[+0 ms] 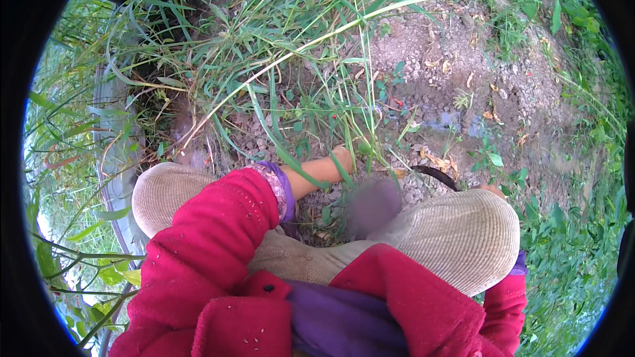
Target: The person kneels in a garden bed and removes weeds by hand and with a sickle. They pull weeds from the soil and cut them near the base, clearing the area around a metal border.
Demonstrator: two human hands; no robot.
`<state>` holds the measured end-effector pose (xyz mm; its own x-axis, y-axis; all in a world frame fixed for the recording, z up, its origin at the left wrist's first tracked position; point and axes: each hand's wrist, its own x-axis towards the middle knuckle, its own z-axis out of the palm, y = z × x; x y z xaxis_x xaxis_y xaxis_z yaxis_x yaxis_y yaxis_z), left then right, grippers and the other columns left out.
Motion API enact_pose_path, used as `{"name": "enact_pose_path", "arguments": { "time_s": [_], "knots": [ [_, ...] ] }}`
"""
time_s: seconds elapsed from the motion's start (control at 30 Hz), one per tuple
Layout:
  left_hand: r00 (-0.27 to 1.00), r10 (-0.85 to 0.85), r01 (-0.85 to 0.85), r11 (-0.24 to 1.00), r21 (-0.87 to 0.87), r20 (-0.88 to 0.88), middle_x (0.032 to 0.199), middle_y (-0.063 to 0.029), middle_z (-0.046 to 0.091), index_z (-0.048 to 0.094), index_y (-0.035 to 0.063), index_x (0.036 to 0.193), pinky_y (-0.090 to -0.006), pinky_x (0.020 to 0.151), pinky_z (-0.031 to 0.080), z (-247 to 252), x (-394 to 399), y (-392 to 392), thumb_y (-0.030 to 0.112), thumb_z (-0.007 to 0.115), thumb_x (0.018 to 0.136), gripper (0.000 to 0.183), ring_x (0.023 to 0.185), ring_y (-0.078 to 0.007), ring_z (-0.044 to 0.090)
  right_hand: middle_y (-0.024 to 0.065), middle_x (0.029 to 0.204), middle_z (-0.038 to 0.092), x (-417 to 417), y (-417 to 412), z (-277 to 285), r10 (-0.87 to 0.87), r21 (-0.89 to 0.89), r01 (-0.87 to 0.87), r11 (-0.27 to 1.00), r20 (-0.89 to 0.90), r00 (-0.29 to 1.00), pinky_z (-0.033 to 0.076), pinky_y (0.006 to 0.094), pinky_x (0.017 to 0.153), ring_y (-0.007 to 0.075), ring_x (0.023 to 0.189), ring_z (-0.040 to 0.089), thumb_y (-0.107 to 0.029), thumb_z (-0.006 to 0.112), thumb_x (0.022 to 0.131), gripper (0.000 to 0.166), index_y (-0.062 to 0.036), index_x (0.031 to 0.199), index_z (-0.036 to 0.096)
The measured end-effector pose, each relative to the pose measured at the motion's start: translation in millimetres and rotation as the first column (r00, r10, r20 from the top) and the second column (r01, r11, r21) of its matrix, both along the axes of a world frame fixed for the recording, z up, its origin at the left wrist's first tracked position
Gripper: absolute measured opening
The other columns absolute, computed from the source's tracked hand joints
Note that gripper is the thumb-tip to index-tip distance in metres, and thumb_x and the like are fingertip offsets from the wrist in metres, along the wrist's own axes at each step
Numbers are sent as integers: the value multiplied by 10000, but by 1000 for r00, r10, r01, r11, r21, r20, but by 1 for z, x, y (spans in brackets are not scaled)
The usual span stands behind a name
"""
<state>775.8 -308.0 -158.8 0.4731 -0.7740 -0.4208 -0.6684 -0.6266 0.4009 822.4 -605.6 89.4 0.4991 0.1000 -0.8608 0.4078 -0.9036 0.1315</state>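
My left hand (341, 162) reaches low over the soil, its fingers curled around a bunch of green grass stems (364, 134). Long blades fan up and outward from that fist, and one crosses the wrist. Beyond my right knee (466, 238) only a little of my right hand (491, 190) shows. From it a dark, curved sickle blade (439, 174) points left toward the grass bunch. The sickle's handle and most of the fingers are hidden behind the knee.
Crumbly damp soil (421, 44) with dry leaves lies ahead. Dense grass (238, 44) grows at the upper left, beside a pale strip (116, 158). Low green plants (560, 253) cover the right side. A blurred purplish round thing (374, 206) sits between my knees.
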Motion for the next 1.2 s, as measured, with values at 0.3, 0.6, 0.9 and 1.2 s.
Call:
{"name": "enact_pose_path", "arguments": {
  "time_s": [0.3, 0.6, 0.9, 1.2],
  "knots": [
    [991, 127, -120, 982, 145, -42, 993, -101, 605, 620, 103, 946, -352, 628, 494, -24, 3, 30, 163, 562, 729, 232, 814, -246, 621, 205, 768, 606, 32, -6, 0, -449, 382, 357, 853, 186, 874, 460, 448, 644, 380, 748, 590, -344, 546, 821, 277, -78, 873, 601],
    [978, 182, -160, 966, 201, -99, 944, -82, 628, 646, 111, 895, -366, 654, 492, -13, -3, 31, 177, 568, 733, 191, 832, -247, 621, 182, 843, 622, -2, 9, -61, -573, 240, 566, 789, -48, 818, 448, 438, 728, 345, 845, 596, -411, 528, 831, 332, -107, 937, 609],
    [964, 83, 16, 929, 369, -251, 908, -65, 648, 670, 120, 848, -389, 686, 487, 49, -3, 34, 194, 576, 728, 169, 849, -247, 622, 145, 727, 613, -81, 25, -150, -716, 544, 753, 372, -348, 605, 457, 386, 649, 292, 683, 603, -416, 458, 879, 366, -84, 885, 612],
    [989, 56, -26, 977, 211, -135, 801, -85, 647, 652, 82, 736, -387, 633, 470, 107, 4, 59, 152, 581, 671, 120, 789, -251, 623, 156, 731, 613, -103, 34, -169, -722, 565, 650, 509, -130, 679, 457, 397, 645, 296, 690, 606, -412, 458, 879, 367, -75, 887, 604]
  ]
}}
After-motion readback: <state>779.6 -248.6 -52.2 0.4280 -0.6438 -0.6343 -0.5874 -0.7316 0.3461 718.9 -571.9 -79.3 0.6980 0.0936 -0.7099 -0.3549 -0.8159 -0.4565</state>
